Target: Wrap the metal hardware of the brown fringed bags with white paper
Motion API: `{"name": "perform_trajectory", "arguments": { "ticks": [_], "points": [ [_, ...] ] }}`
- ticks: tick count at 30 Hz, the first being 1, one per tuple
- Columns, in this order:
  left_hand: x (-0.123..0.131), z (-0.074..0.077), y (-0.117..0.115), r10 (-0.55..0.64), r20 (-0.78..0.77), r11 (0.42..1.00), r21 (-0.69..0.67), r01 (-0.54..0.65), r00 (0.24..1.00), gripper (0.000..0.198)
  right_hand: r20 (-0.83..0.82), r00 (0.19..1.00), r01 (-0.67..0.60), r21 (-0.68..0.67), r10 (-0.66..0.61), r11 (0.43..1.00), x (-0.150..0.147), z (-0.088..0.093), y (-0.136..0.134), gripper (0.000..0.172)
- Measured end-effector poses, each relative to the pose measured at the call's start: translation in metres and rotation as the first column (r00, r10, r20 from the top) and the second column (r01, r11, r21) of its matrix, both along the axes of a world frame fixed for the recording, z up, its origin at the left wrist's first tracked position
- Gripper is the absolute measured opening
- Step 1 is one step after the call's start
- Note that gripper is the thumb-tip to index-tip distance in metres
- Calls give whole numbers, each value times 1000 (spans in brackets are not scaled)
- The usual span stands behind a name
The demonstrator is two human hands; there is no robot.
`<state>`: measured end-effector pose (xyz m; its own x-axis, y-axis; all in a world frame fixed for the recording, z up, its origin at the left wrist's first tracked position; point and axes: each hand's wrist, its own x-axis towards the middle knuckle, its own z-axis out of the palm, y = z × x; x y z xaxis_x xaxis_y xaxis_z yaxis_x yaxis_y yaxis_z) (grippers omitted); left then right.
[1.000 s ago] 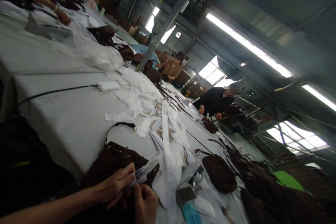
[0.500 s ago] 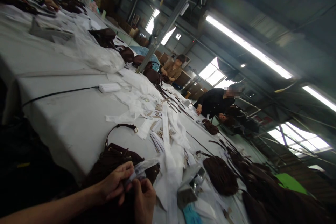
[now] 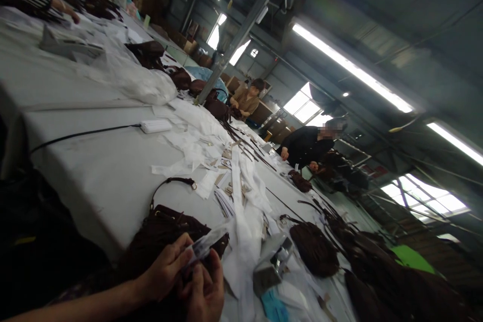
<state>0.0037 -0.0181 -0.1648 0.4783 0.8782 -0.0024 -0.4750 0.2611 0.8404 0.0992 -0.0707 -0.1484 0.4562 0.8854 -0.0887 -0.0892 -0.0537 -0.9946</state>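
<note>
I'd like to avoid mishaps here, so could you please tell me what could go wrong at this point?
The small clear packet is pinched only by fingertips of the left hand and right hand, so it could slip onto the brown bag. Loose white paper strips lie close by and might get swept off the table.

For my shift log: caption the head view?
Both hands pinch a clear plastic sleeve over a brown bag.
</note>
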Motion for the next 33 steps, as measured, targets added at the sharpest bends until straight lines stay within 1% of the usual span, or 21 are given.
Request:
{"name": "perform_trajectory", "arguments": {
  "ticks": [3, 6, 9, 13, 15, 18, 20, 22, 25, 27, 29, 31, 33],
  "points": [
    [-2, 1, -2, 21, -109, 992, 129, -7, 994, 26, -119, 993, 17, 49, -11, 999, -10, -7, -1, 88],
    [-3, 2, -2, -10, -159, 984, 175, 38, 987, 27, -166, 986, 27, 88, -12, 996, -16, -10, -4, 93],
    [-4, 4, -2, -38, -157, 985, 163, 64, 987, 28, -203, 979, 22, 105, 0, 994, -18, -10, -6, 96],
    [-5, 6, -2, -74, -138, 992, 96, 87, 988, 32, -277, 960, -9, 111, 40, 994, -19, -5, -4, 98],
    [-8, 4, -1, -69, -145, 994, 74, 81, 987, 35, -334, 941, -14, 115, 52, 993, -20, -1, -1, 98],
    [-10, 1, 1, -29, -153, 996, 76, 41, 988, 41, -433, 899, -17, 119, 68, 993, -22, 5, 2, 101],
    [-10, -1, 4, -19, -111, 997, 68, 26, 994, 44, -477, 875, -29, 127, 86, 992, -22, 9, 3, 102],
    [-9, -2, 6, -56, -21, 998, 31, 57, 998, 46, -494, 862, -56, 132, 115, 990, -21, 11, 4, 104],
    [-8, 0, 8, -156, 91, 987, -19, 158, 984, 51, -482, 864, -111, 108, 149, 988, -18, 12, 6, 105],
    [-8, 1, 8, -205, 100, 977, -46, 210, 974, 51, -455, 875, -146, 83, 168, 986, -16, 14, 7, 105],
    [-8, 1, 8, -239, 66, 967, -76, 244, 969, 50, -387, 905, -170, 60, 180, 984, -15, 16, 9, 105],
    [-9, -3, 8, -256, 35, 961, -102, 258, 966, 51, -282, 947, -148, 33, 152, 988, -15, 20, 10, 105],
    [-8, -7, 7, -275, 34, 953, -120, 277, 961, 53, -168, 982, -89, 23, 92, 996, -15, 22, 11, 102]
  ]
}}
